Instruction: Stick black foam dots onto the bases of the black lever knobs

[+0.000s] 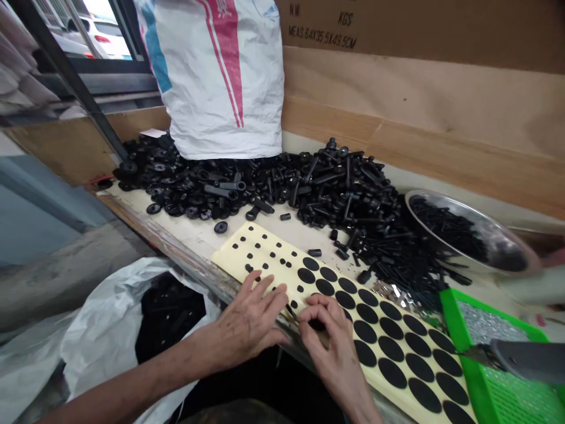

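A pale yellow backing sheet (pixel 233 259) lies along the table's front edge. Large black round pads (pixel 392 331) cover its right part, and small black dots (pixel 265 266) are scattered over its left part. My left hand (pixel 253 312) rests on the sheet's front edge among the dots, fingers stretched and spread. My right hand (pixel 331 338) is closed in a pinch over the front row of pads. A thin dark piece (pixel 291 312) shows at its fingertips, between both hands; its kind is unclear. The curled fingers partly hide what is under them.
Black plastic parts (pixel 348 182) are heaped behind the sheet, below a white woven sack (pixel 225 76). A metal bowl (pixel 516 265) of black pieces stands right. Nearby are a green tray (pixel 454 312) and a grey-handled tool (pixel 525 358). A white bag (pixel 97 318) of black parts hangs front left.
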Tool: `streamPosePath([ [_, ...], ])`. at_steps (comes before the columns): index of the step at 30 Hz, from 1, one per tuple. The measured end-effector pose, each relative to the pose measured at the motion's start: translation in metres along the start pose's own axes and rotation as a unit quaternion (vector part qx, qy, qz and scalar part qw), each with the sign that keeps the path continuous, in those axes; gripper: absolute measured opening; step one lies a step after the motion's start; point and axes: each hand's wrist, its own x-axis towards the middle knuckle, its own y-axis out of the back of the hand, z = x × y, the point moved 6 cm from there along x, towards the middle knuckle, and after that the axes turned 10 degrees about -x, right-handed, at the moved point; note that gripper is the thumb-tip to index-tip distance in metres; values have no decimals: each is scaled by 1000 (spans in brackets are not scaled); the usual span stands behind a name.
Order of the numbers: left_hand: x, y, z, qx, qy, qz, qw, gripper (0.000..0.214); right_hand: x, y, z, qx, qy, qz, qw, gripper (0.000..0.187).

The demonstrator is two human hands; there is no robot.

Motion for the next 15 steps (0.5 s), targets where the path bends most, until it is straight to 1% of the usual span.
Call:
streamPosePath([
  [1,1,2,0,-26,14,2,1000,48,0,2,0,28,-8,-8,1000,12],
  [2,3,5,-1,-58,28,7,998,42,0,5,1,60,-18,-15,998,14],
  [4,9,11,-1,-134,55,29,989,20,-1,8,2,115,-35,-28,992,17],
  [5,13,14,-2,-174,73,48,981,9,-1,9,2,137,-40,-33,989,18],
  [6,17,17,-3,-213,95,70,970,5,-2,10,2,158,-45,-31,986,18],
  [7,21,19,-5,-254,120,89,956,8,-3,11,2,175,-51,-22,983,18],
  [9,30,20,-8,-340,179,108,917,9,-5,14,3,198,-62,17,978,22],
  [12,39,15,-10,-448,245,102,854,9,-9,22,6,201,-80,95,972,36],
  [13,42,13,-9,-470,255,99,840,10,-9,27,8,193,-85,119,970,39],
  [14,44,12,-8,-484,258,96,831,10,-9,32,9,181,-86,135,970,37],
  [15,46,11,-6,-493,255,93,826,10,-8,36,10,165,-82,143,973,31],
])
